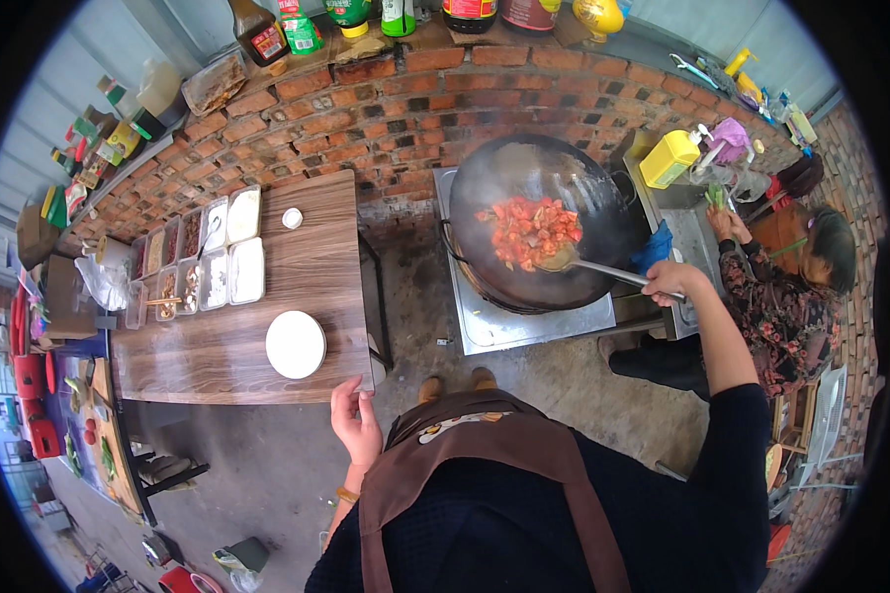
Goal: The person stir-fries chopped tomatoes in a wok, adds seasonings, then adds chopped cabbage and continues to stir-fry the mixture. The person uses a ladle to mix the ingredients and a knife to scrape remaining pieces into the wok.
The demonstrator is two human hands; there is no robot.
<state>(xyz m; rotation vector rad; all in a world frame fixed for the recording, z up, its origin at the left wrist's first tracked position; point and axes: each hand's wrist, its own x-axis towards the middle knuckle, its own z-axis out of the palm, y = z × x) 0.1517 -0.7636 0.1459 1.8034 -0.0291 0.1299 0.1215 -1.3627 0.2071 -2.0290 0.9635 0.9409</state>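
My right hand (671, 283) is closed around the handle of a long metal wok ladle (610, 270). The ladle's bowl rests among chopped red pieces, which look like tomato (530, 230), in a large black wok (593, 185). Steam rises from the food. The wok sits on a metal-topped stove (482, 326). My left hand (356, 422) holds nothing, its fingers loosely bent and apart, near the front right corner of a wooden table (200, 363). On that table, up and left of the hand, stands a round white plate or stack of plates (296, 345).
Seasoning containers (246, 270) and a small white cup (292, 218) stand on the table. Beyond the wok, bottles (258, 33) line a brick ledge. At right, another person (779, 319) holds greens by a metal sink (693, 230), near a blue cloth (653, 248) and a yellow jug (669, 158).
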